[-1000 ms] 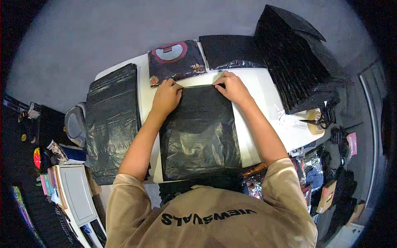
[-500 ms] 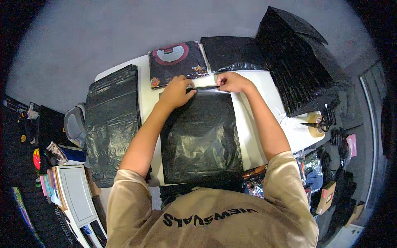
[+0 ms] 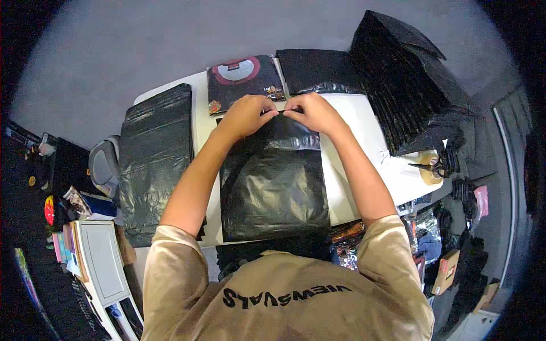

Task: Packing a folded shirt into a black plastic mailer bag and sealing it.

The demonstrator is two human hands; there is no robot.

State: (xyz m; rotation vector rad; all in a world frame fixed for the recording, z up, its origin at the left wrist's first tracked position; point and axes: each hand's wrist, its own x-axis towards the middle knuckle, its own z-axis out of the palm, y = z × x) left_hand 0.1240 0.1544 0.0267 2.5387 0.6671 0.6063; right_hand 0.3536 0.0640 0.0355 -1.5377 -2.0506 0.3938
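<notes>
1. Head view — black plastic mailer bag: lies flat on the white worktop, directly in front of the person, long side running away from the body. Its near end reaches the worktop's near edge; its far end sits under both hands. Laid flat, it seems, so the far flap can be worked against a firm surface.

2. Head view — left hand: fingers curled closed, pinching the far edge of the bag just left of its middle. Knuckles up, wrist resting low over the plastic.

3. Head view — right hand: likewise closed in a pinch on the same far edge, its fingertips touching or nearly touching those of the left. The two grips meet at the centre of the flap — probably to keep that edge taut and straight.

4. Head view — folded dark garment with red round print: just beyond the hands, touching or close to the bag's far edge.

5. Head view — stack of black bags: left of the worked bag, overhanging the worktop's left edge; a narrow strip of bare worktop lies between them.

6. Head view — tall pile of black packets: far right, well apart from the hands.

7. Head view — scissors and tape roll: at the right edge of the worktop.

8. Open room: bare worktop right of the bag; little room beyond the hands.
</notes>
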